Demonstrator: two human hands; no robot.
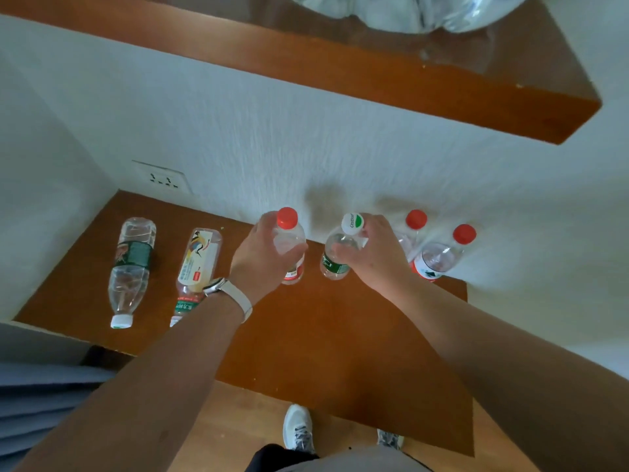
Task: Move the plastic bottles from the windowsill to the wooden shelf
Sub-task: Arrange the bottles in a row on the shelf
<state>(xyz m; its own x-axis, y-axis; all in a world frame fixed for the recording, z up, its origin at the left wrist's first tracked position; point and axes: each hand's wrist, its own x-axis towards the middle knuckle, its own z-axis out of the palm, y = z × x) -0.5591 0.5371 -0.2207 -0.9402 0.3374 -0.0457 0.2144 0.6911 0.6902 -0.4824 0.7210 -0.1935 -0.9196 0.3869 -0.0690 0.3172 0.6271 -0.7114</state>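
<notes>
Brown wood makes up the lower shelf [340,335], a flat board set against a white textured wall [272,131], and six plastic bottles are on it. The left hand [262,257] is wrapped around the upper body of a clear bottle with a red cap [289,233], which stands upright near the wall with its base on the wood. The wrist carries a pale watch [221,287]. The right hand [374,253] is closed on the shoulder of a bottle with a white cap and green label [335,264], standing just beside the first one; the fingers curl over its neck and the thumb presses the clear part below.

To the right of that hand two more upright bottles with red caps stand close together by the wall: the rear red-capped bottle [416,221], partly hidden behind the hand, and the front red-capped bottle [439,257], with a red and white label.

On the left part of the shelf two bottles lie on their sides, caps pointing toward the person. The lying bottle with a dark green label [131,267] is nearest the left wall; the lying bottle with a bird picture [199,264] is beside it, its lower end crossed by the left forearm.

A white wall socket [163,180] sits above the back left corner. Higher up a second wooden shelf [374,83] juts out from the wall, with crumpled clear plastic [391,11] on top. Below, pale shoes [297,427] stand on a wooden floor [238,413].
</notes>
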